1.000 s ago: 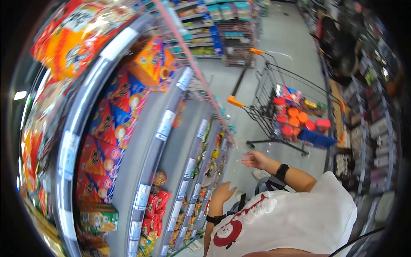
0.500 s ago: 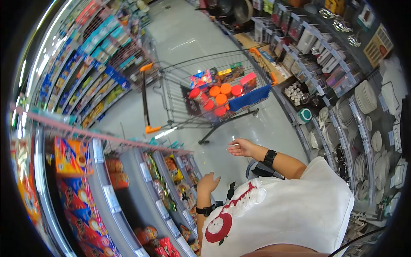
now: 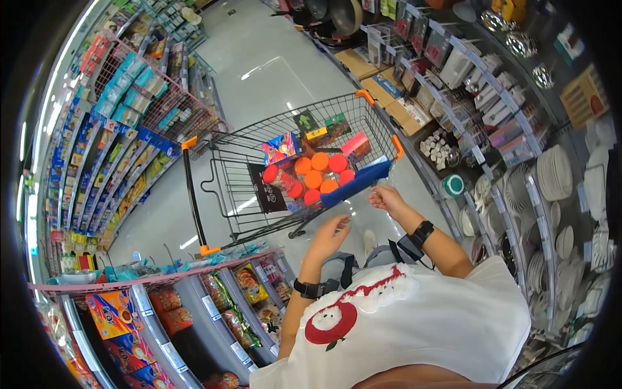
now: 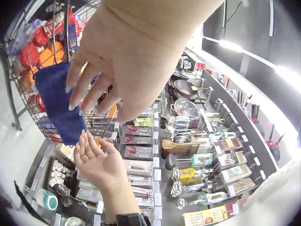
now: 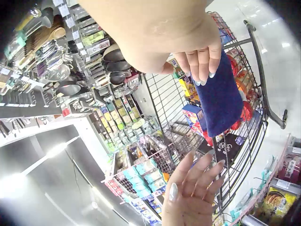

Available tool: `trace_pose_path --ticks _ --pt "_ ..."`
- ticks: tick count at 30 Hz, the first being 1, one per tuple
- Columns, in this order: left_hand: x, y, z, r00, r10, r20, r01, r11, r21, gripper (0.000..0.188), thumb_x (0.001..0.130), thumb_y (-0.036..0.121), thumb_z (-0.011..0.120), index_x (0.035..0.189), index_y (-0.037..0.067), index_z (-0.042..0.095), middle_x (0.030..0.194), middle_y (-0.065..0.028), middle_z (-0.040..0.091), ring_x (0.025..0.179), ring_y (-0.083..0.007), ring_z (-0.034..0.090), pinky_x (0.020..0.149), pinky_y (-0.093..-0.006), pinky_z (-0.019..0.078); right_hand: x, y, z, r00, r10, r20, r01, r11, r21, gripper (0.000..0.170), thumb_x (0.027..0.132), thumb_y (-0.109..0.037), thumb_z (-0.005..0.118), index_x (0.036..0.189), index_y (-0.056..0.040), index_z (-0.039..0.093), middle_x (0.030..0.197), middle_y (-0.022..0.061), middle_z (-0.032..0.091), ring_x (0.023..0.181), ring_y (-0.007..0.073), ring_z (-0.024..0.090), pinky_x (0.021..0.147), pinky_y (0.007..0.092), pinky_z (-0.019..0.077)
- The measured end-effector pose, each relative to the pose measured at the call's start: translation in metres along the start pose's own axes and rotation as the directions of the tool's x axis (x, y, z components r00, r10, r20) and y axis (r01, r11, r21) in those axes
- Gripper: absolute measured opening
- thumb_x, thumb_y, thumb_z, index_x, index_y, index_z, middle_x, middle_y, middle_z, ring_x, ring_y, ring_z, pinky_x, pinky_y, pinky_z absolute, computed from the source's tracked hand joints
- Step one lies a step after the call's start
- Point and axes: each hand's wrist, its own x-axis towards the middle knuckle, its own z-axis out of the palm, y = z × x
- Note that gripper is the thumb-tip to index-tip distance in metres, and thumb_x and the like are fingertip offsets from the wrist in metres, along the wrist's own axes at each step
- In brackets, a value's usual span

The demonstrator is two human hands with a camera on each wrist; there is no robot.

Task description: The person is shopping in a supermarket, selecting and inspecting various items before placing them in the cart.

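Note:
In the head view my left hand [image 3: 330,235] hovers just below the near side of the wire cart [image 3: 223,175], fingers loosely bent and empty. My right hand [image 3: 387,198] is beside the cart's near right side, close to a dark blue cloth [image 3: 357,183] draped over the rim; whether it touches the cloth I cannot tell. Inside the cart lie several jars with red and orange lids [image 3: 313,179], a blue and red packet [image 3: 280,148] and a pink box [image 3: 354,144]. The left wrist view shows the blue cloth [image 4: 59,101] near both hands.
Snack shelves with a pink wire rail [image 3: 181,265] stand at the lower left. More shelves of packets [image 3: 97,175] are at the upper left. Along the right run shelves of kitchenware and white plates [image 3: 554,172]. Grey floor [image 3: 259,78] stretches beyond the cart.
The view has swung from the snack shelves toward the cart, which now appears larger and nearer. Both hands have come closer to its near side, the right one beside the blue cloth.

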Motion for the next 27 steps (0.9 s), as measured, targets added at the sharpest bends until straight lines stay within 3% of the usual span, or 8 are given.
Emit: trace_pose_path --ticks 7,11,13,15,18,22,24,27 --pt "0.058 -0.044 -0.035 0.986 -0.074 -0.147 0.056 0.991 -0.124 0.030 0.085 0.010 0.054 0.114 0.002 0.052 0.106 -0.0091 0.060 0.093 -0.0152 0.057 0.079 -0.0277 0.0460 0.045 -0.026 0.033 1.000 -0.008 0.018 0.009 0.998 -0.063 0.019 0.086 -0.023 0.051 0.094 -0.0071 0.059 0.078 0.0048 0.062 0.066 0.0117 0.060 0.060 0.0239 0.0481" --pt "0.098 -0.080 -0.083 0.954 -0.190 -0.233 0.079 0.907 -0.414 0.031 0.084 0.013 0.055 0.112 0.001 0.052 0.108 -0.0093 0.059 0.102 -0.0176 0.054 0.083 -0.0319 0.0445 0.098 -0.051 0.077 0.997 -0.069 0.030 0.072 0.993 -0.097 0.020 0.086 -0.023 0.051 0.094 -0.0057 0.057 0.076 0.0047 0.062 0.063 0.0116 0.059 0.058 0.0238 0.0478" --pt "0.122 -0.092 -0.130 0.880 -0.470 -0.068 0.147 0.407 -0.902 0.030 0.084 0.017 0.053 0.111 0.003 0.053 0.108 -0.0086 0.058 0.101 -0.0189 0.054 0.084 -0.0334 0.0438 0.134 -0.060 0.103 0.994 -0.085 0.062 0.095 0.982 -0.166 0.020 0.087 -0.023 0.050 0.094 -0.0048 0.057 0.077 0.0062 0.062 0.065 0.0130 0.059 0.058 0.0244 0.0479" --pt "0.145 -0.111 -0.181 0.801 -0.585 0.124 0.049 -0.142 -0.989 0.029 0.084 0.023 0.049 0.107 0.006 0.054 0.105 -0.0066 0.056 0.094 -0.0205 0.054 0.083 -0.0354 0.0432 0.170 -0.067 0.123 0.993 0.022 0.116 0.000 0.983 -0.185 0.020 0.087 -0.022 0.049 0.093 -0.0047 0.057 0.078 0.0068 0.061 0.066 0.0138 0.059 0.057 0.0249 0.0480" --pt "0.180 -0.172 -0.239 0.694 -0.719 0.034 -0.202 -0.240 -0.950 0.032 0.082 0.023 0.049 0.108 0.005 0.052 0.106 -0.0074 0.056 0.097 -0.0224 0.052 0.085 -0.0361 0.0432 0.204 -0.088 0.154 0.993 0.093 0.072 -0.069 0.956 -0.284 0.019 0.086 -0.022 0.049 0.090 -0.0048 0.057 0.077 0.0072 0.061 0.065 0.0151 0.059 0.055 0.0259 0.0478" --pt "0.228 -0.218 -0.292 0.589 -0.781 -0.211 -0.168 0.137 -0.976 0.033 0.077 0.023 0.054 0.104 0.005 0.053 0.103 -0.0091 0.057 0.092 -0.0253 0.055 0.081 -0.0377 0.0453 0.274 -0.098 0.173 0.985 0.124 0.123 -0.058 0.897 -0.438 0.023 0.086 -0.023 0.050 0.093 -0.0017 0.056 0.082 0.0115 0.060 0.069 0.0191 0.060 0.057 0.0297 0.0490" --pt "0.250 -0.249 -0.292 0.522 -0.809 -0.270 -0.001 0.316 -0.949 0.037 0.075 0.026 0.058 0.104 0.003 0.053 0.104 -0.0120 0.058 0.093 -0.0287 0.057 0.080 -0.0389 0.0462 0.299 -0.096 0.188 0.986 0.152 0.062 -0.110 0.893 -0.437 0.023 0.085 -0.022 0.051 0.095 -0.0022 0.055 0.086 0.0113 0.060 0.068 0.0195 0.059 0.058 0.0307 0.0499" --pt "0.283 -0.355 -0.278 0.599 -0.725 -0.340 0.462 0.659 -0.593 0.047 0.073 0.031 0.061 0.107 0.001 0.052 0.108 -0.0184 0.058 0.096 -0.0339 0.057 0.082 -0.0401 0.0456 0.319 -0.078 0.206 0.972 0.235 0.008 -0.208 0.875 -0.437 0.024 0.084 -0.023 0.052 0.099 -0.0037 0.053 0.091 0.0104 0.059 0.067 0.0207 0.059 0.060 0.0323 0.0511"
